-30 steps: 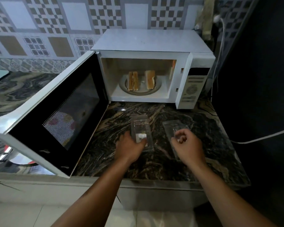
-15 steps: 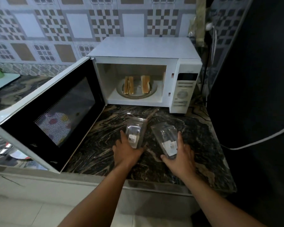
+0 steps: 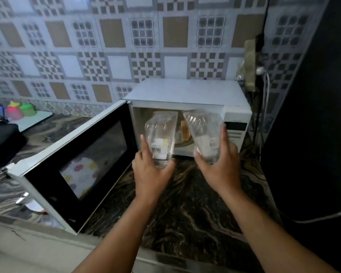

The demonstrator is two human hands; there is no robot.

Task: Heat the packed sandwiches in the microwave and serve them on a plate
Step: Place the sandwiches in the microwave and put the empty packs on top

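Note:
The white microwave (image 3: 187, 92) stands on the dark marble counter with its door (image 3: 77, 164) swung wide open to the left. Inside, a sandwich (image 3: 185, 131) shows between two raised packs; the rest of the turntable is hidden. My left hand (image 3: 152, 172) grips an empty clear plastic sandwich pack (image 3: 161, 134) with a barcode label, held up before the microwave's opening. My right hand (image 3: 219, 164) grips a second empty clear pack (image 3: 203, 133), tilted, just to the right of the first.
The marble counter (image 3: 195, 203) lies below my hands. Coloured plastic cups (image 3: 18, 111) sit on a white board at far left, beside a black bag (image 3: 2, 142). A dark appliance wall (image 3: 313, 115) with a white cable stands at right. A steel utensil (image 3: 28, 203) lies under the door.
Both hands took hold of the empty packs on the counter and lifted them up in front of the microwave opening. The camera view tilted upward.

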